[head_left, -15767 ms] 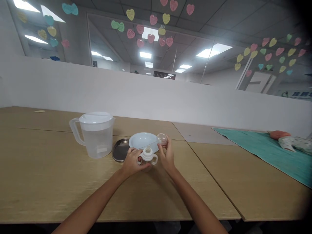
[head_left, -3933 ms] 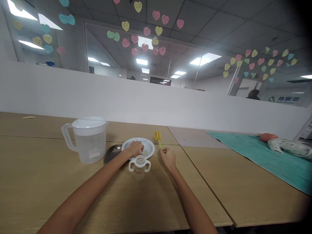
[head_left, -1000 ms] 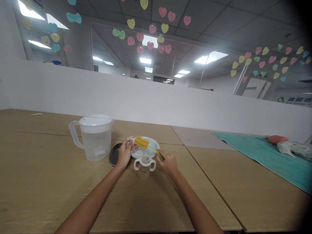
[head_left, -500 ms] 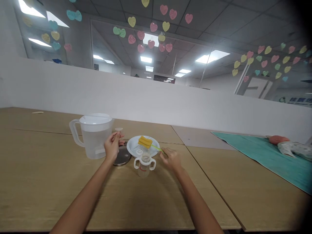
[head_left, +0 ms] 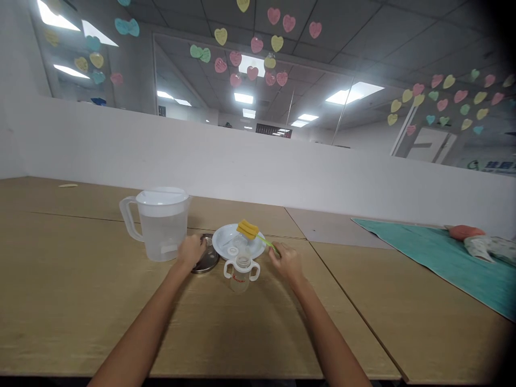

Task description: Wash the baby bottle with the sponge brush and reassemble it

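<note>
The left hand (head_left: 191, 251) and right hand (head_left: 287, 263) are bare. The slender left forearm (head_left: 141, 322), at seven o'clock, and right forearm (head_left: 330, 333), at five o'clock, show bare skin throughout.

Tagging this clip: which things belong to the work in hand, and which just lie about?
Likely in the work:
- brush, in the right hand
- metal dish, by the left hand
- bottle
- plate
- jug

Lying about:
- green cloth
- orange thing
- spotted cloth
</note>
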A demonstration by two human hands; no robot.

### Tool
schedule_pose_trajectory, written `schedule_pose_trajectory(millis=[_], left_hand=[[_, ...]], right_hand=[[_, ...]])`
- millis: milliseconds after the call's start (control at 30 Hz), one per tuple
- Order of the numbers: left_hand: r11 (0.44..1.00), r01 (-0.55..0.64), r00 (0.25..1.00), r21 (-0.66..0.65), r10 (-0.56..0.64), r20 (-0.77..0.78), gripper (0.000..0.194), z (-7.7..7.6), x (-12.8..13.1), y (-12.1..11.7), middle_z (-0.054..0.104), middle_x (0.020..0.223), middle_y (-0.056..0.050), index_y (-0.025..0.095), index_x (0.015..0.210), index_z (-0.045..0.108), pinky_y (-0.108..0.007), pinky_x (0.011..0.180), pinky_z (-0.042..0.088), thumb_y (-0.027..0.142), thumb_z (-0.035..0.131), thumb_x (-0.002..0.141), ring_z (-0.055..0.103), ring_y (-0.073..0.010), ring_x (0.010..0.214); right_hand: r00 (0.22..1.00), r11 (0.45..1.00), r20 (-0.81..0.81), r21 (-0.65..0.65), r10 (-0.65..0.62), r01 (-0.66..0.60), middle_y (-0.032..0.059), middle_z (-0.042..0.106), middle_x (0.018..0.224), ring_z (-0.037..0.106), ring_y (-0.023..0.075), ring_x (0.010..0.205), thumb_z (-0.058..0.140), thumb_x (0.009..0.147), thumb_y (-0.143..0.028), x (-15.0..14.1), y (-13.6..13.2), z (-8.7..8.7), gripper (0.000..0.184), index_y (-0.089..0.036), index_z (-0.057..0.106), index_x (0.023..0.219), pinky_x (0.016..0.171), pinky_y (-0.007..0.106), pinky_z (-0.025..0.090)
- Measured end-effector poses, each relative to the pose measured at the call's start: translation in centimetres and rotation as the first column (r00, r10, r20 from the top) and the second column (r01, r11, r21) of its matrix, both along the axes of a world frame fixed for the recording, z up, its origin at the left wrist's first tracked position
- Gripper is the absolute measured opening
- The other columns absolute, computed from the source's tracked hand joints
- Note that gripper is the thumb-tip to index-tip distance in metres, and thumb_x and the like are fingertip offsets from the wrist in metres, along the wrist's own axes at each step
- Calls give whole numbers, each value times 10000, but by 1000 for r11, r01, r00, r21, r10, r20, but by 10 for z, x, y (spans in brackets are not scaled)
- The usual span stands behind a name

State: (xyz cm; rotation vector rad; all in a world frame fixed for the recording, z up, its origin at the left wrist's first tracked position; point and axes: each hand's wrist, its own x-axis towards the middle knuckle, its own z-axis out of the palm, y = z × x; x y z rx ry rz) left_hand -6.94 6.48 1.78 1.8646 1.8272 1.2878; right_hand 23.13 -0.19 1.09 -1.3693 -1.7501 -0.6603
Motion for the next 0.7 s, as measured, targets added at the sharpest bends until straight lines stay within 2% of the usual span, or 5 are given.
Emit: schedule_pose_trajectory(millis=[133, 200, 500, 600, 700], left_hand=[[975, 208, 935, 82, -173, -309, 369, 19, 37, -5, 631, 1117, -133, 170, 1061, 633, -323, 913, 381, 325, 393, 827, 569, -249, 1049], [953, 300, 855, -42, -288, -432, 415, 24, 59, -1, 571, 1217, -133, 158, 1156, 579, -315, 948, 356, 346, 438, 814, 519, -245, 1128], [969, 211, 863, -127, -246, -442, 432, 26, 91, 22, 673, 1007, -134, 197, 1016, 642, -384, 903, 383, 287, 708, 599, 592, -298, 1004], [973, 231, 934, -32, -230, -274, 530, 25, 77, 12, 604, 1151, -152, 169, 1156, 562, -347, 863, 423, 405, 636, 687, 583, -264, 1013], [938, 342, 907, 58, -346, 242, 612, 21, 61, -2, 590, 1158, -148, 154, 1163, 554, -334, 810, 469, 501, 638, 666, 598, -237, 958]], right_hand=[[999, 1000, -41, -20, -18, 17, 47, 678, 720, 589, 125, 608, 437, 844, -308, 3, 2, 0, 275, -178, 679, 858, 531, 218, 306], [998, 999, -57, -38, -25, 23, 46, 681, 743, 594, 131, 628, 437, 844, -303, 4, 4, -1, 268, -179, 672, 876, 538, 217, 310], [998, 998, -50, -58, -39, 36, 47, 686, 742, 600, 134, 613, 432, 846, -307, 8, 13, -8, 266, -187, 669, 850, 521, 216, 304], [997, 999, -77, -47, -16, 13, 53, 691, 765, 609, 136, 628, 434, 847, -307, 7, 11, -7, 270, -184, 674, 866, 537, 214, 338], [988, 996, -134, -11, 82, -84, 58, 700, 824, 629, 140, 699, 428, 854, -309, 1, 6, -4, 281, -187, 679, 883, 589, 208, 395]])
